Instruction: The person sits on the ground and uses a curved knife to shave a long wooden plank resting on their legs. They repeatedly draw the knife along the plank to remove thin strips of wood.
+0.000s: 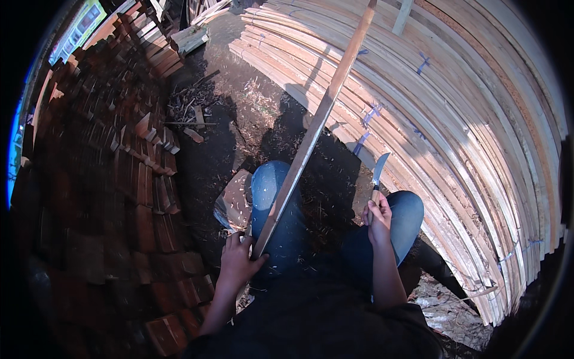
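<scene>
A long, narrow wooden strip [311,134] slants from my lap up past the top edge of the view, crossing over my left knee. At its lower end my left hand [238,262] is closed on the wood, the thumb lying across it; part of the grip is hidden. In my right hand [379,219], above my right knee, is a knife [379,169] with a curved blade and a light wooden handle. The fingers wrap the handle and the blade points upward, apart from the strip. Pale wood shavings lie on my jeans.
Long boards [454,125], bundled with blue ties, are stacked on the right. Stacked short wooden blocks [143,179] form a dark wall close on the left. Between them is dark ground [218,134] with shavings and scraps. A brown, shaving-speckled piece [235,197] lies beside my left knee.
</scene>
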### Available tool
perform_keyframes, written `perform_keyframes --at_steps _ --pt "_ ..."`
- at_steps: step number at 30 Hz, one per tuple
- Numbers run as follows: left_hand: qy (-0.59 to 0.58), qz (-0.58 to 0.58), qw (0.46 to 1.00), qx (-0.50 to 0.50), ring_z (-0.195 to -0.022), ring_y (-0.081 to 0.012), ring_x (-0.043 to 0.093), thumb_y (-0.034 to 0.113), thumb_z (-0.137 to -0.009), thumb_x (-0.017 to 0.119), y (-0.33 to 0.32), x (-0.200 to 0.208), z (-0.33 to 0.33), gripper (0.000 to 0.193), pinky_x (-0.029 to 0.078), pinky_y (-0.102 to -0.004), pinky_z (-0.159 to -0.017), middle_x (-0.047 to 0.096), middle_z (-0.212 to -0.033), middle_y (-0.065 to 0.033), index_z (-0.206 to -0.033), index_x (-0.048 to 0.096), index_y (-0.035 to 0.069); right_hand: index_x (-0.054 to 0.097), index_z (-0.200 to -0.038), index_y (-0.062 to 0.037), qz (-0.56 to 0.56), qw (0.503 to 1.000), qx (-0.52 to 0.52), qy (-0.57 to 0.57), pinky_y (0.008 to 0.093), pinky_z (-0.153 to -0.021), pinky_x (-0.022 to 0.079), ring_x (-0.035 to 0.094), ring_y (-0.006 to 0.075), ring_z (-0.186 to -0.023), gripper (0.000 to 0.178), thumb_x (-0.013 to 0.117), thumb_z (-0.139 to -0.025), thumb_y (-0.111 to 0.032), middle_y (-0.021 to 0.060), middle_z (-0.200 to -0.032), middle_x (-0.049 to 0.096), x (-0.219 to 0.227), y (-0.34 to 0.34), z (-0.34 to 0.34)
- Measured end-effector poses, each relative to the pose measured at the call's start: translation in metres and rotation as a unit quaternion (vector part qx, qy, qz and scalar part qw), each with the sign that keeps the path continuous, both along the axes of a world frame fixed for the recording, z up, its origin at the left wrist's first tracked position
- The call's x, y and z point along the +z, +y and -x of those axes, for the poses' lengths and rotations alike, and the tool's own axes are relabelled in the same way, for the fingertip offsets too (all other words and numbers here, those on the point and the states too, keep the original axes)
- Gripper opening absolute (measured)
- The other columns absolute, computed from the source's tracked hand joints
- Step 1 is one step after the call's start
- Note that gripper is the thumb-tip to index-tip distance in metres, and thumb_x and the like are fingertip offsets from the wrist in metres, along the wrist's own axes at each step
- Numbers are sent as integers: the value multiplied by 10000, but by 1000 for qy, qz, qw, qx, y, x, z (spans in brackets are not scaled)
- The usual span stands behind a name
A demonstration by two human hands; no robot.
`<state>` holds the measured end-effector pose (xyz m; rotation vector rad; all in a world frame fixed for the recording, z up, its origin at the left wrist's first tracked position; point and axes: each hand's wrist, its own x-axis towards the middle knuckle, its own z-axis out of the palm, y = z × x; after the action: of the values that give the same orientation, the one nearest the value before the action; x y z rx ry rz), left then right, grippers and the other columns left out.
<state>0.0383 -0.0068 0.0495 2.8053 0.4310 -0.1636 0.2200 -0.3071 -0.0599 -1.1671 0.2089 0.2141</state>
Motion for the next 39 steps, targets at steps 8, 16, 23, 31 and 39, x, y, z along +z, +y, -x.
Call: perform_keyframes --at_steps 8,16,23,31,39 --pt "-1 94 995 37 -877 -370 601 316 -689 757 -23 4 -28 479 491 -447 -751 552 -949 -182 -986 561 -6 500 -1032 -52 -3 998 33 45 219 -411 395 487 91 -459 163 568 -883 -53 61 -704 575 -17 19 -7" --pt "-67 193 979 6 -863 -418 601 232 -847 583 -19 -4 -18 356 477 -466 -772 605 -944 -230 -1071 546 -42 444 -1014 -68 106 992 69 -28 207 -395 338 415 41 -462 115 516 -924 -71 42 -677 537 -13 37 -6" --pt "-25 186 982 40 -849 -455 583 286 -916 521 -13 -8 -29 370 461 -500 -742 594 -868 -272 -1084 475 -41 538 -974 -15 145 963 114 -197 187 -464 327 397 34 -502 182 441 -986 -169 -9 -594 455 2 59 -14" --pt "-79 166 981 66 -819 -446 592 293 -920 522 -23 1 -64 369 474 -503 -718 600 -863 -265 -1084 472 -34 563 -984 -18 317 869 169 -341 354 -565 497 654 332 -666 221 653 -848 -167 164 -745 632 91 92 -31" --pt "-60 151 984 80 -713 -446 605 304 -910 541 -22 4 -81 360 489 -500 -658 615 -729 -249 -1035 503 -32 579 -885 -47 398 827 218 -332 391 -529 488 629 356 -632 259 701 -821 -266 150 -687 622 80 108 -39"
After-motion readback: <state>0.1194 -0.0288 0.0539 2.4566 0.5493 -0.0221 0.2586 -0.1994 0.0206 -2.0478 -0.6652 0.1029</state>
